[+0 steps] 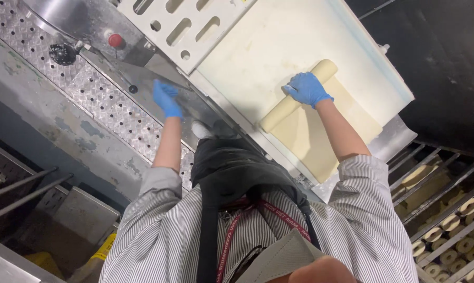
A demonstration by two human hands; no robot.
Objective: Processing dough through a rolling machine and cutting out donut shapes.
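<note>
Seen from overhead, nearest: striped shirt sleeves, dark apron. At four o'clock, a wire rack [446, 209] of ring-shaped pastries. Further out at two o'clock, right hand [306, 89] in a blue glove, fingers curled over the middle of a dough roll [294, 99] — pale, smooth, cylindrical, long axis running seven to one o'clock, directly under the palm. Unrolled dough sheet [326, 131] trailing toward five o'clock on the white conveyor belt [279, 42]. At eleven o'clock, left hand [166, 98] (also gloved) on the machine's steel panel [137, 73], well apart from the roll; grip unclear. Farthest, a red button [115, 40] and perforated metal.
</note>
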